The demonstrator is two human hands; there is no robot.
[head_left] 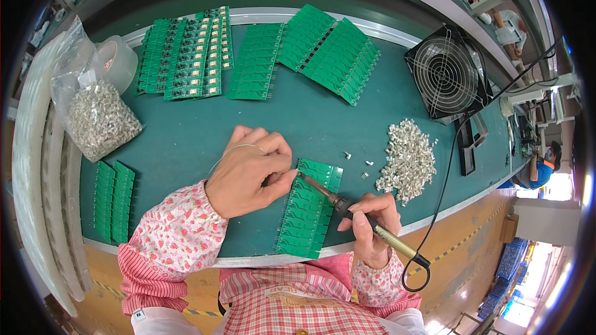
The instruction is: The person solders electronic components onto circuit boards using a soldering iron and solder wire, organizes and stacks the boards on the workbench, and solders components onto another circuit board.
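A green circuit board panel (305, 220) lies on the table in front of me, with pins along its left edge. My right hand (374, 220) grips a soldering iron (397, 244) by its handle, and the iron's tip points at the panel's upper left edge. Close to that tip, my left hand (248, 170) has its fingers pinched together on a thin solder wire (225, 155), which loops up over the back of the hand. Its fingertips partly hide the spot where tip and wire come together.
Small white connectors (406, 161) are heaped at right, a few loose beside them. Behind stands a black fan (444, 69). More green panels (338, 56) line the back; two panels (113, 201) lie left, below a bag of connectors (102, 118). The iron's black cord (448, 164) runs up right.
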